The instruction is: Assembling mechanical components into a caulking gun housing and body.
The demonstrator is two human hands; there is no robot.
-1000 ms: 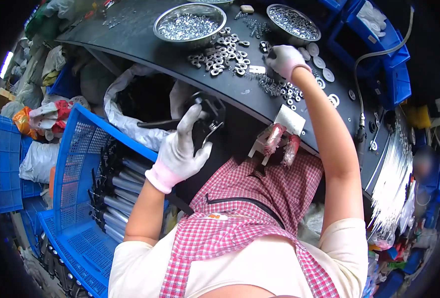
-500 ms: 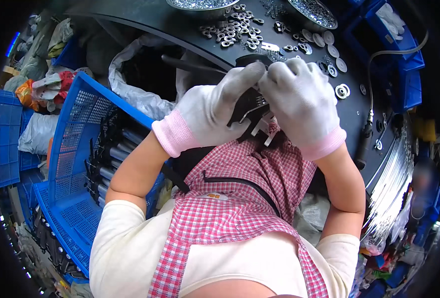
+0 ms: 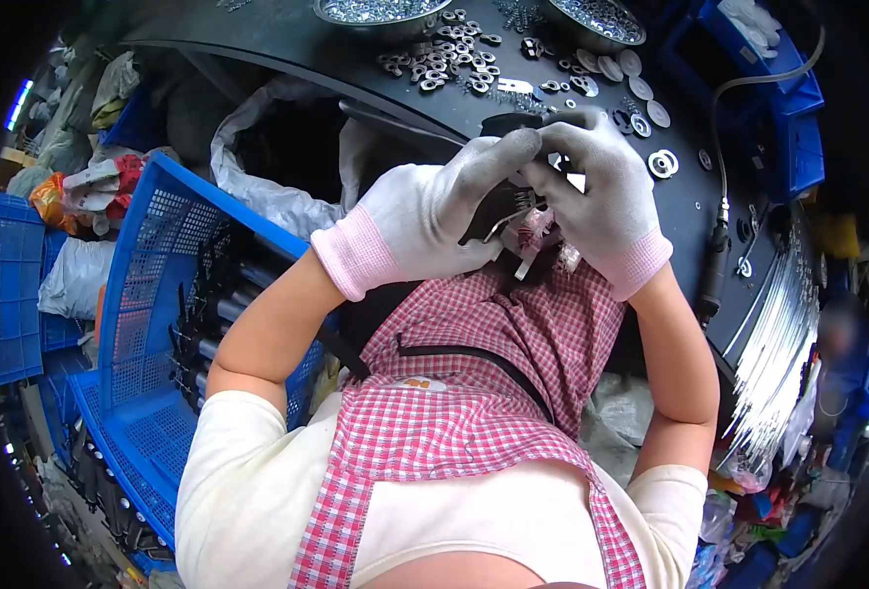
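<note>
Both my hands wear white gloves with pink cuffs and meet over my lap, at the near edge of the dark table. My left hand (image 3: 434, 216) is closed round a black part (image 3: 496, 204) with a small coil spring and bright metal bits. Much of this part is hidden by the gloves, and its exact kind does not show. My right hand (image 3: 603, 187) curls its fingers and thumb at the part's far right side, by a bit of bright metal. Whether it grips the part or a small piece at it is hidden.
Small metal clips (image 3: 444, 59), pale discs (image 3: 641, 88) and a spool-like wheel (image 3: 662, 163) lie on the table. Two metal bowls (image 3: 380, 12) hold shiny pieces. A corded driver (image 3: 714, 270) hangs at right beside thin metal rods (image 3: 773, 344). A blue crate (image 3: 125, 294) stands at left.
The black handle that stuck out left past my left hand is no longer seen there. My right hand has turned and its fingers have lifted apart from the left, showing bright metal between.
</note>
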